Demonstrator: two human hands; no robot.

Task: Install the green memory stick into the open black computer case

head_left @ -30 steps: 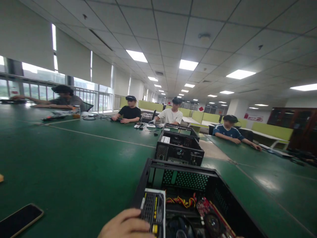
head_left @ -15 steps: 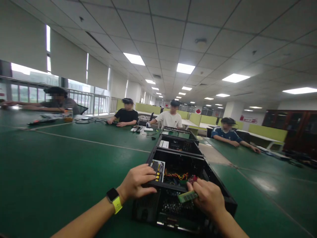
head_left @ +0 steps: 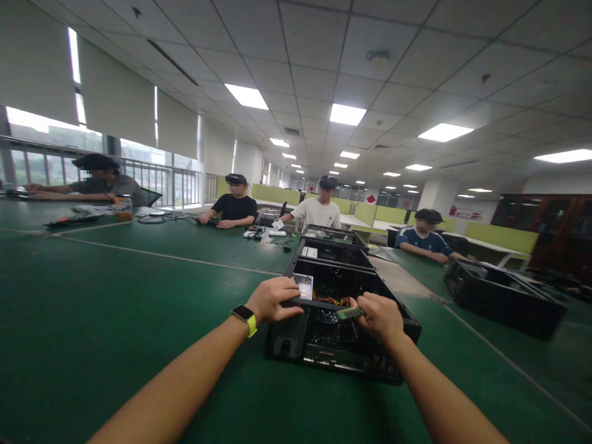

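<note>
Right hand (head_left: 377, 316) is pinching a thin green memory stick (head_left: 350, 313) over the open black metal computer case (head_left: 340, 336); the stick is light, stiff, fragile, best held by its edges. Left hand (head_left: 274, 300), at nine o'clock, is curling fingers over the case rim.

Left hand (head_left: 274, 298) on open computer case (head_left: 324, 342), right hand (head_left: 377, 316) around green memory stick (head_left: 350, 313).
</note>
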